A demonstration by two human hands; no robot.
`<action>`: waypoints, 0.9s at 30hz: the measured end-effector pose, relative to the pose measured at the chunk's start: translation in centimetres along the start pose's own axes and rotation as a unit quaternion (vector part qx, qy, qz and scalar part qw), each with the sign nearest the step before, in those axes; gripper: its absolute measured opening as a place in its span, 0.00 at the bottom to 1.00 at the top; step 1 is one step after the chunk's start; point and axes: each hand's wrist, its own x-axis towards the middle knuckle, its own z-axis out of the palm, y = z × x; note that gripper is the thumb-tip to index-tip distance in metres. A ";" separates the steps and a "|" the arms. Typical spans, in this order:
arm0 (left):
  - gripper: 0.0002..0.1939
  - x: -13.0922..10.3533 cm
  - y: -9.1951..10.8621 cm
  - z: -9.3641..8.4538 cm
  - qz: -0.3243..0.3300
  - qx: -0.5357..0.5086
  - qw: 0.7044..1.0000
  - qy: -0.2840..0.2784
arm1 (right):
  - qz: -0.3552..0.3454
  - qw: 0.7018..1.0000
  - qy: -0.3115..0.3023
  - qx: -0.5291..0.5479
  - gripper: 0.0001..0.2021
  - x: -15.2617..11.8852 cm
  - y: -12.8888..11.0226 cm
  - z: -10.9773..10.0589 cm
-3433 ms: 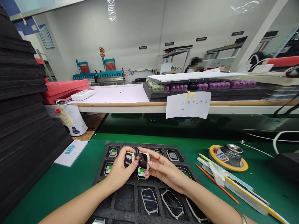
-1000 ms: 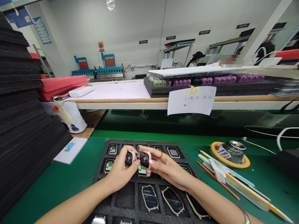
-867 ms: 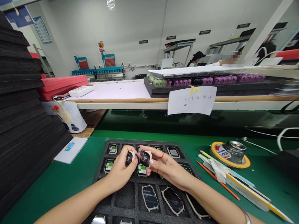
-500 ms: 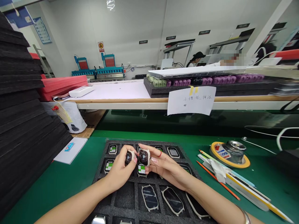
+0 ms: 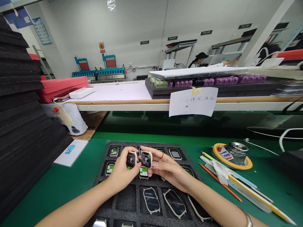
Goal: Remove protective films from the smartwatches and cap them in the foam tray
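Observation:
My left hand (image 5: 125,167) grips a smartwatch (image 5: 131,160) with a pale case and a lit dark face, thumb along its lower edge. Beside it, my right hand (image 5: 165,165) holds a second smartwatch (image 5: 146,160) of the same look between thumb and fingers. Both watches are held side by side, faces up, over a black foam tray (image 5: 127,200). More watches lie in the tray's slots, some with green-and-white screens, like one watch (image 5: 143,172) just below my hands. Nearer me, a watch with a dark screen (image 5: 151,200) sits tilted in its slot.
Stacked black foam sheets (image 5: 23,126) rise at the left. On the right lie a tape roll with a metal-capped jar (image 5: 233,154), an orange stick (image 5: 220,181) and pens. A shelf (image 5: 123,106) crosses behind, bearing foam trays. A person in a black cap (image 5: 199,59) is beyond.
My left thumb has shifted down, and the left watch has turned so more of its face shows. The right hand's watch has barely moved.

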 end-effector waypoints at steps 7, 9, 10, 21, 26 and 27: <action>0.20 0.1 0.2 0.1 -0.022 -0.033 0.999 -0.007 | -0.053 0.996 0.024 -0.067 0.26 0.2 0.5 -0.5; 0.22 0.1 0.2 0.2 -0.026 -0.046 0.998 -0.018 | -0.072 0.993 0.024 -0.087 0.26 0.3 0.7 -0.7; 0.23 0.1 0.1 0.2 -0.026 -0.052 0.998 -0.022 | -0.080 0.992 0.027 -0.097 0.26 0.4 0.7 -0.7; 0.20 -0.1 0.6 0.0 -0.035 -0.100 0.992 -0.062 | -0.103 0.978 0.117 -0.135 0.19 0.8 1.0 -1.0; 0.18 0.1 0.6 0.1 -0.040 -0.114 0.992 -0.048 | -0.096 0.983 0.107 -0.116 0.17 0.6 1.0 -1.2; 0.18 0.1 0.5 0.1 -0.039 -0.113 0.992 -0.045 | -0.094 0.983 0.104 -0.115 0.18 0.6 1.1 -1.2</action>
